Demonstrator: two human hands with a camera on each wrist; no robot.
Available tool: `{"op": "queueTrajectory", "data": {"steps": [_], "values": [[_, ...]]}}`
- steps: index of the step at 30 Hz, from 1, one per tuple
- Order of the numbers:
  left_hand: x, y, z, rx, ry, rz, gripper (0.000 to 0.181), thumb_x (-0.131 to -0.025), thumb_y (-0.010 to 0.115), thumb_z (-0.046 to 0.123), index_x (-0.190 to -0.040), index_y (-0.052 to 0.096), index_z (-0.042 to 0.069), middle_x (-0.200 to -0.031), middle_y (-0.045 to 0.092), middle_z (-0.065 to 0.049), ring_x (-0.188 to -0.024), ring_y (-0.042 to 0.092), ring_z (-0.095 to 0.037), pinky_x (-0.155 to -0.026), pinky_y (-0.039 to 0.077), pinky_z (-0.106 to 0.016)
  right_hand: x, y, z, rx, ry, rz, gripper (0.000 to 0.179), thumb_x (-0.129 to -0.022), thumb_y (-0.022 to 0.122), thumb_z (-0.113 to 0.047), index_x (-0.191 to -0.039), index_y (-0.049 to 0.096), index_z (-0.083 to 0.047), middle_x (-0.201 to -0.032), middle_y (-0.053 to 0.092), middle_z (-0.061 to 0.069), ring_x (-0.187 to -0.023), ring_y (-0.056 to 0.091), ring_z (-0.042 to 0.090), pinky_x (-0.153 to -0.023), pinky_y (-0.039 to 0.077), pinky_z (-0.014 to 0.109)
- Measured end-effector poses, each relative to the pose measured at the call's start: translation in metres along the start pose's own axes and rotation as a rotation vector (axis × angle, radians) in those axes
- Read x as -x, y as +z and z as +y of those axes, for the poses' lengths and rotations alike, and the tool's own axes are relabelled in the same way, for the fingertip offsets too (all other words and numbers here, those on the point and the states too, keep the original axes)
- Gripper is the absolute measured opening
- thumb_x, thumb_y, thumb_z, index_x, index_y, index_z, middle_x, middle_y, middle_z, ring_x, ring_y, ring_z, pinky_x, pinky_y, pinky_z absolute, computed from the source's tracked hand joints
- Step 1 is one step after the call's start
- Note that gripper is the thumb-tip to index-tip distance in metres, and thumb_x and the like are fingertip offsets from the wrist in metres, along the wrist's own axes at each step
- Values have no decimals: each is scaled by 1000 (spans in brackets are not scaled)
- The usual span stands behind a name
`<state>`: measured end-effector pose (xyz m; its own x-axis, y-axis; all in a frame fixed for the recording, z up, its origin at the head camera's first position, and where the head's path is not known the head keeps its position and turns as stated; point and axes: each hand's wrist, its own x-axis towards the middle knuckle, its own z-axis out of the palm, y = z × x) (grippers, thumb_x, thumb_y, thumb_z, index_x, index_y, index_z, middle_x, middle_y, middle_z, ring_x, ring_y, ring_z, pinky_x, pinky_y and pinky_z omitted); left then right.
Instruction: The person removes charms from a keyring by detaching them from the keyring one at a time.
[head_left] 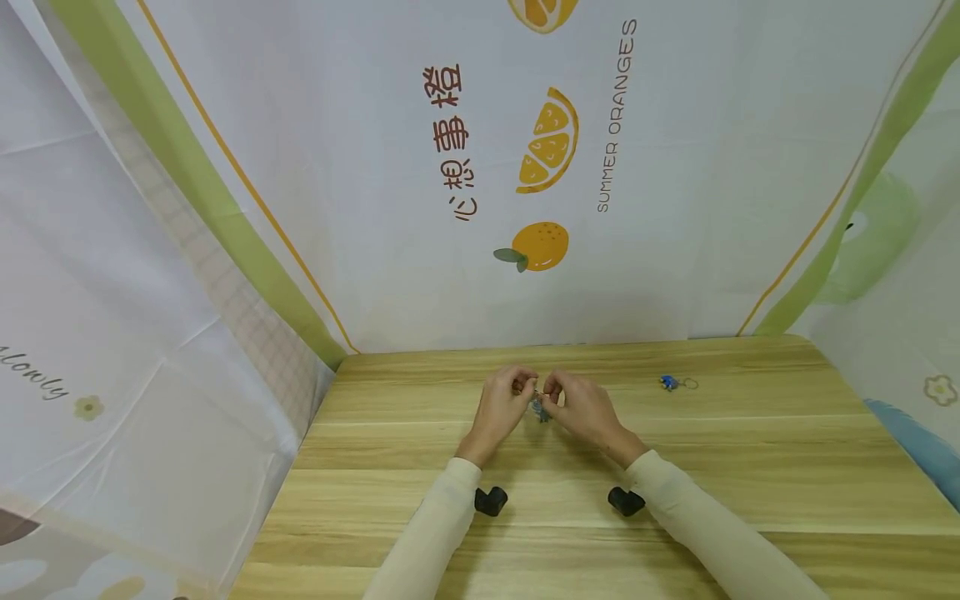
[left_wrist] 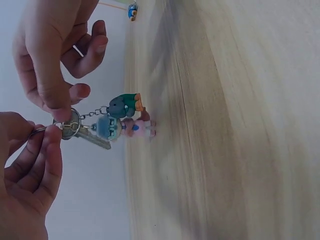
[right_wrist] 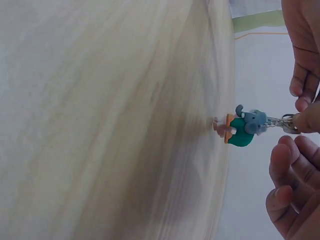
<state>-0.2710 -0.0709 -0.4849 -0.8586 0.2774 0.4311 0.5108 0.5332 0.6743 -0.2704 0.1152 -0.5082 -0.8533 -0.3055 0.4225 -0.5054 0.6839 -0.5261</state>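
Observation:
In the head view my left hand (head_left: pixel 498 407) and right hand (head_left: pixel 588 408) meet over the table. Between them hangs a bunch of small figurines (head_left: pixel 541 411). Seen from the left wrist, both hands pinch a metal key ring (left_wrist: pixel 75 120) with thumb and fingers. From it dangle a silvery key (left_wrist: pixel 97 140), a grey elephant figurine (left_wrist: pixel 120 106) in green on a short chain, a blue-topped figurine (left_wrist: pixel 104 127) and a pink one (left_wrist: pixel 141 127). The elephant stands out in front in the right wrist view, partly hiding the others.
A blue figurine keychain (head_left: pixel 669 382) with its own ring (head_left: pixel 691 384) lies on the wooden table (head_left: pixel 570 550), right of the hands. Black wrist mounts (head_left: pixel 491 502) show by both sleeves. A white printed cloth (head_left: pixel 480 292) hangs behind the table's far edge.

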Motion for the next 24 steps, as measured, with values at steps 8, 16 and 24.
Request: {"op": "queueTrajectory", "data": {"steps": [8,16,24], "values": [[2,-2,2,40,9,-42,17,-104,64,4,-114,78,3,-106,76,-11,-90,73,-20,-81,61,-25,-1,0,-1,25,25,-1,8,-97,78,-16,-97,69,-16,-84,73,-3,-55,46,3,-50,38,22],[3,-2,-1,-20,38,-77,21,-101,67,-2,-118,77,3,-113,76,-11,-98,72,-22,-79,60,-24,-2,0,1,67,-6,31,7,-97,79,-13,-96,72,-14,-85,76,-2,-55,46,2,-50,38,22],[3,-3,-1,-58,67,-58,14,-102,69,1,-114,77,1,-109,74,-12,-95,72,-22,-80,62,-26,-3,-3,-2,82,-25,38,3,-98,76,-12,-99,75,-9,-89,79,1,-58,49,4,-52,41,22]]}}
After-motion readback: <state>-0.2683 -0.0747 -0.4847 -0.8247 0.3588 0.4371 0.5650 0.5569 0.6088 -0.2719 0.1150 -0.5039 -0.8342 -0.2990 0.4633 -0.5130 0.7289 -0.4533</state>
